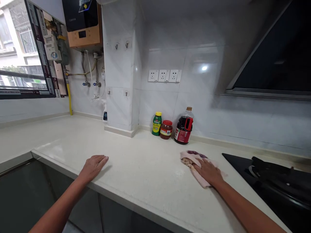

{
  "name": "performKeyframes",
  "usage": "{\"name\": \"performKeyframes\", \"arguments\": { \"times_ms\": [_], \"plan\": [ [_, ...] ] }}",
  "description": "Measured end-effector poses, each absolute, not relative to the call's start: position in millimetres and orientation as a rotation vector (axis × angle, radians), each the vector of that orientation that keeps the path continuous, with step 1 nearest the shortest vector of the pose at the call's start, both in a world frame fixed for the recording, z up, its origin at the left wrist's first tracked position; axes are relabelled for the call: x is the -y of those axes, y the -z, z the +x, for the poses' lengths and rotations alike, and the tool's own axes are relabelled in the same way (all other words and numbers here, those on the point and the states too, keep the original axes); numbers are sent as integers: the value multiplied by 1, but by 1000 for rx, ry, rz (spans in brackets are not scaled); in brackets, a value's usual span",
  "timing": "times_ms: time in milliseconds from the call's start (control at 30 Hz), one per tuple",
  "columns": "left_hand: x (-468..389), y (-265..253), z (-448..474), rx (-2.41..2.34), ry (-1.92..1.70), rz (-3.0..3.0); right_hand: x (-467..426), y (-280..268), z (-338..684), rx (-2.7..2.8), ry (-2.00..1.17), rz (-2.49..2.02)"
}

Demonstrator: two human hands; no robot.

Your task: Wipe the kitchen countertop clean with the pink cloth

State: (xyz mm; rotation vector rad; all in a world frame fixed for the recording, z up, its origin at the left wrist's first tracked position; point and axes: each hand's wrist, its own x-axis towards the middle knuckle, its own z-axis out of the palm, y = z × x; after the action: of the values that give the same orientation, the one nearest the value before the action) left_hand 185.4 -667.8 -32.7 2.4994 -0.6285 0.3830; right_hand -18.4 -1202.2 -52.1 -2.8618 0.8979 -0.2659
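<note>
A pink cloth (pixel 200 179) with a dark patterned patch lies bunched on the pale countertop (pixel 145 174). My right hand (pixel 207 171) presses down on it, fingers over the folds and partly hidden in them. On the left, my left hand (pixel 94 166) is at the counter's front edge with nothing in it, its fingers loosely stretched to the right. Behind the cloth, against the wall, stand a large dark sauce bottle (pixel 184 127) with a red handle, a red-lidded jar (pixel 166 130) and a green bottle with a yellow cap (pixel 156 124).
A black gas stove (pixel 243 165) with a dark pan (pixel 279 187) lies right of the cloth, under a slanted range hood (pixel 274 64). A wall column (pixel 119 81) stands on the counter at the back, with a spray bottle (pixel 105 111) beside it. Grey cabinets (pixel 80 204) are below.
</note>
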Motion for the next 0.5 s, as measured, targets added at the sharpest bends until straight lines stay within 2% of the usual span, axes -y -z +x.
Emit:
{"name": "performKeyframes", "arguments": {
  "times_ms": [133, 233, 500],
  "plan": [
    [668, 36, 190, 696, -376, 2500, 1198, 58, -49, -1171, 240, -2784],
    [669, 37, 192, 728, -367, 2514, 1155, 56, -46, -1109, 175, -2797],
    [669, 34, 190, 800, -449, 2533, 956, 32, 18, -170, 33, -2844]
  ]
}}
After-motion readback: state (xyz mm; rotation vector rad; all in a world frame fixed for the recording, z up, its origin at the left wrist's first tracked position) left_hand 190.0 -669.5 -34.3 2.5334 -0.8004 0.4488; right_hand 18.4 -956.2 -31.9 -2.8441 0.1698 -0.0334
